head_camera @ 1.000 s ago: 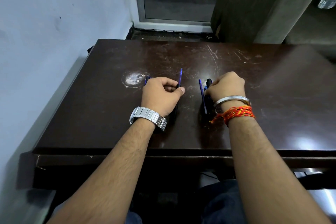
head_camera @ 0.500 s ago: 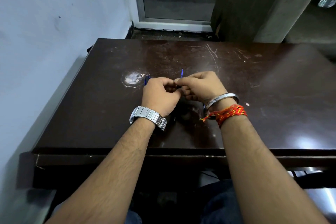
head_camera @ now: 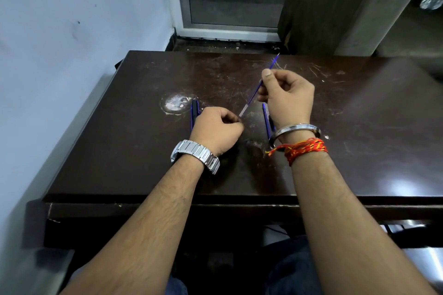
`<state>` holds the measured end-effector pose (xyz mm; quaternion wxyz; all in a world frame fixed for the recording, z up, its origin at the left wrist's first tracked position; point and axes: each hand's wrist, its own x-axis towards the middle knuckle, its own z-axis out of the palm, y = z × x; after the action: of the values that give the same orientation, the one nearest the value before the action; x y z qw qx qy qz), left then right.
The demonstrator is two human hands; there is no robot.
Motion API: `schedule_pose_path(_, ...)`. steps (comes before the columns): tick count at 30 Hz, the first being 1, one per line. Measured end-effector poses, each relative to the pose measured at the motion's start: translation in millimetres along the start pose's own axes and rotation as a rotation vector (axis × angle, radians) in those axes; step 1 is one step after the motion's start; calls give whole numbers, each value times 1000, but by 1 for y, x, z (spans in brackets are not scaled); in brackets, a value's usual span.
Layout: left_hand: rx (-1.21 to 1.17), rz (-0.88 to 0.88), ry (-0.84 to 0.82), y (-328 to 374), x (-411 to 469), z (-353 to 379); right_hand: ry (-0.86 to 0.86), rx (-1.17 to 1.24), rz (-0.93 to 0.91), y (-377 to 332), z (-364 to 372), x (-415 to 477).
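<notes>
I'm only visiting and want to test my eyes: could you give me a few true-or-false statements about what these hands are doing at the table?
The right hand pinches a thin blue pen refill. True.
The pen refill lies flat on the table. False: it is held slanted above it.
A steel watch sits on the left wrist. True.
The red-orange thread is tied round the left wrist. False: it is on the right wrist.
</notes>
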<state>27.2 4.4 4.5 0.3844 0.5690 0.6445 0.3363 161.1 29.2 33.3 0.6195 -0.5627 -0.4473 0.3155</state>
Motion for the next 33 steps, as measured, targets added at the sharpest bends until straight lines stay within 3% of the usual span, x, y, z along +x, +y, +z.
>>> schedule_pose_path(3,-11,-60,73,0,1,-2,23,2,-23,0,0,1)
schedule_pose_path(7,-102,-13,180,3,3,-4,-89,-100,21,3,1,-2)
schedule_pose_path(12,-75,149,127,5,-2,-3,-182,-136,42,2,2,-6)
schedule_pose_path(20,25,181,127,3,-3,-4,-319,-119,214,0,-1,-7)
schedule_pose_path(22,23,174,134,4,-3,-4,-287,-138,227,1,-3,-4)
schedule_pose_path(27,9,61,237,2,-1,-9,-142,-447,224,12,-12,5)
schedule_pose_path(33,53,1,263,-1,3,-12,-225,-729,222,18,-10,7)
